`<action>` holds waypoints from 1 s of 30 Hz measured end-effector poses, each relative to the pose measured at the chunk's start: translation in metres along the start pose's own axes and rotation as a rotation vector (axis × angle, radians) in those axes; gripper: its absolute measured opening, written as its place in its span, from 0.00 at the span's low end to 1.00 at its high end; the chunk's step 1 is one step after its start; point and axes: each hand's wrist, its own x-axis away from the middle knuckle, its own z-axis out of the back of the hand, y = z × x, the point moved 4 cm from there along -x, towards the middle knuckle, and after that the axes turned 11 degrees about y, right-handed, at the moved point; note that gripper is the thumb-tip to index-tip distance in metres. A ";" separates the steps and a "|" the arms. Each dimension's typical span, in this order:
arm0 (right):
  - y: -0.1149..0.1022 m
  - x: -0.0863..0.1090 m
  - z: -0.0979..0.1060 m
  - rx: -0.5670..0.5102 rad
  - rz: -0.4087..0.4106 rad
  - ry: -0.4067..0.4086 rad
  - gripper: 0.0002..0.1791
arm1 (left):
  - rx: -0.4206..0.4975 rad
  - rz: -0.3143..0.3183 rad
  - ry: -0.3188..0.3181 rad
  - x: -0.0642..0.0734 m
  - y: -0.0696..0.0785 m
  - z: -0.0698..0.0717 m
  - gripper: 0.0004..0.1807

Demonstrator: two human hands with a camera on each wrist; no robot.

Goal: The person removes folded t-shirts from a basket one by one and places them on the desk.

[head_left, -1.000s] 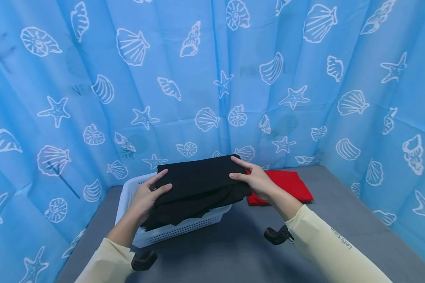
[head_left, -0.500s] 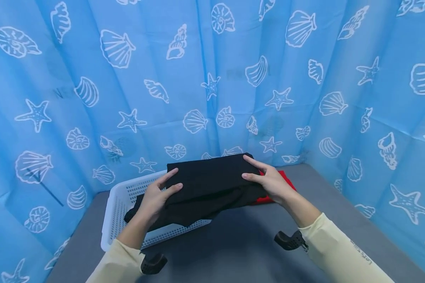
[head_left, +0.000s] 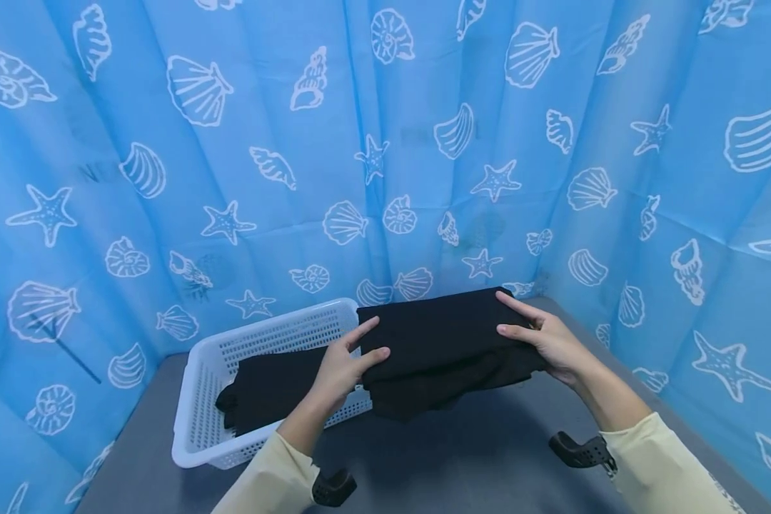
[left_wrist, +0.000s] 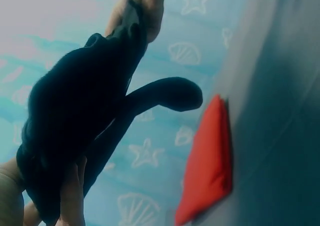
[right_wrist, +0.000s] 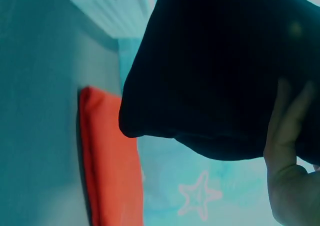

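In the last second the folded black cloth (head_left: 450, 335) has moved from over the white perforated basket (head_left: 283, 339) to its right, so that the basket's inside, largely covered then, now lies in plain sight. For the work in hand this suggests that the lift out is done and the cloth is being carried; it has not been laid down, for it is held up above the grey table (head_left: 475, 464). The left hand (head_left: 340, 368) grips its left end, thumb and forefinger spread on the upper face; the right hand (head_left: 555, 346) holds the right end in the same manner, and a loose layer sags along the near side. That cloth has also come to hide, from the head camera, the folded red cloth (left_wrist: 207, 163), which both wrist cameras show lying on the table near the blue seashell curtain (head_left: 373, 164). As for numbers: one basket, at left; one black cloth in the hands; one red cloth; one table; two hands, two pale sleeves (head_left: 270, 475) and two black wrist mounts (head_left: 334, 488). Inside the basket I count one dark cloth (head_left: 273, 389), though the left forearm crosses it and its black folds run together, so there may well be more than one. The held cloth's left end overlaps the basket's right end in the head view; whether they touch cannot be told.
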 end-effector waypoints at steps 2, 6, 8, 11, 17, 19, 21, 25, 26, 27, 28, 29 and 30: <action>0.002 0.004 0.011 0.012 -0.004 0.008 0.37 | 0.050 0.011 -0.049 0.001 -0.001 -0.012 0.34; 0.007 0.011 0.030 0.037 -0.016 0.017 0.37 | 0.102 0.037 -0.110 0.004 -0.005 -0.031 0.35; 0.011 0.013 0.040 0.041 -0.017 0.012 0.37 | 0.114 0.050 -0.124 0.005 -0.007 -0.041 0.35; 0.018 0.017 0.055 0.054 -0.021 -0.001 0.35 | 0.130 0.072 -0.130 0.006 -0.010 -0.057 0.35; 0.036 0.023 0.080 0.021 -0.063 -0.011 0.34 | 0.152 0.088 -0.105 0.011 -0.020 -0.086 0.36; 0.040 0.024 0.086 0.000 -0.068 -0.013 0.34 | 0.160 0.092 -0.095 0.013 -0.025 -0.095 0.36; 0.044 0.025 0.092 -0.016 -0.075 -0.004 0.33 | 0.158 0.091 -0.082 0.013 -0.029 -0.103 0.37; 0.048 0.027 0.107 -0.015 -0.088 0.046 0.32 | 0.129 0.080 -0.052 0.013 -0.036 -0.121 0.36; 0.050 0.028 0.111 -0.004 -0.090 0.056 0.31 | 0.126 0.078 -0.044 0.013 -0.037 -0.125 0.36; 0.051 0.029 0.115 0.012 -0.093 0.069 0.31 | 0.134 0.081 -0.044 0.013 -0.039 -0.129 0.36; 0.052 0.030 0.119 0.026 -0.096 0.078 0.31 | 0.143 0.086 -0.047 0.014 -0.041 -0.134 0.36; 0.054 0.031 0.123 0.041 -0.099 0.087 0.30 | 0.156 0.092 -0.053 0.015 -0.043 -0.139 0.36; 0.056 0.032 0.127 0.061 -0.101 0.091 0.30 | 0.174 0.099 -0.062 0.015 -0.044 -0.144 0.36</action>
